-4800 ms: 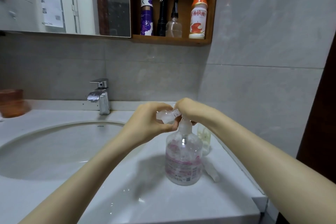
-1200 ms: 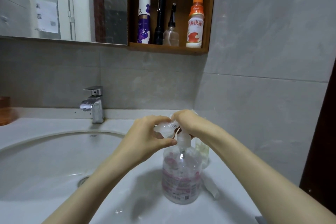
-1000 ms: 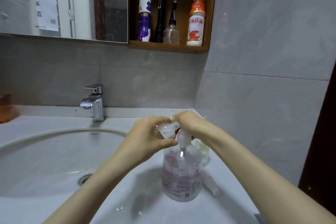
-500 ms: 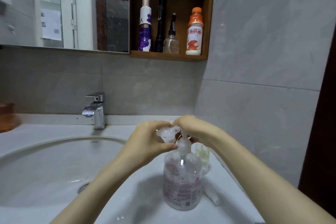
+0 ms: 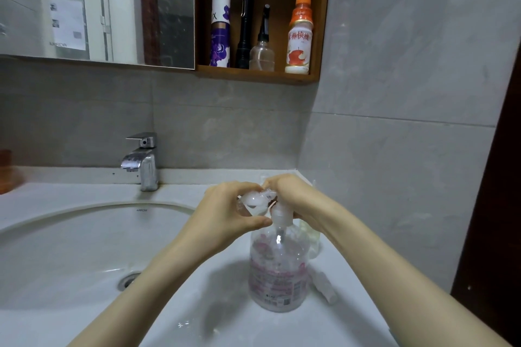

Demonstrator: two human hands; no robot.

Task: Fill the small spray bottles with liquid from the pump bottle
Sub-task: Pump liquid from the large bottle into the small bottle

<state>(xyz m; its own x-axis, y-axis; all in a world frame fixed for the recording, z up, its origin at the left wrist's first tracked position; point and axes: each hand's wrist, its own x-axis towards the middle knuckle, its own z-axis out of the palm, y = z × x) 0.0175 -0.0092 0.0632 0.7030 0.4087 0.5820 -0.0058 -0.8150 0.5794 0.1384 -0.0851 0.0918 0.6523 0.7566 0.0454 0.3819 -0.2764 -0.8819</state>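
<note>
In the head view my left hand [image 5: 225, 214] grips a small clear spray bottle [image 5: 251, 202] tilted at the spout of the pump bottle [image 5: 277, 270], which stands on the counter [image 5: 324, 327] beside the sink [image 5: 70, 248], while my right hand [image 5: 293, 197] curls over its pump head, seemingly pressing.

Your pump bottle [image 5: 277, 270] is clear, with a pink-and-white printed label and a whitish pump head. The spray bottle [image 5: 252, 201] is clear and colourless. You also have a pale yellow bottle [image 5: 313, 236] and a whitish cap [image 5: 324, 286]. The counter [image 5: 324, 327] and the sink [image 5: 70, 248] are white, and the tap [image 5: 142, 160] is silver. The wall [image 5: 394, 93] is grey and faintly mottled. On the brown shelf [image 5: 253, 76] you see a white and purple can [image 5: 220, 28] with a flower print, a black torch [image 5: 245, 22], a clear flask [image 5: 262, 56] with a black nozzle, and a white drink [image 5: 300, 42] with an orange cap and red print.
</note>
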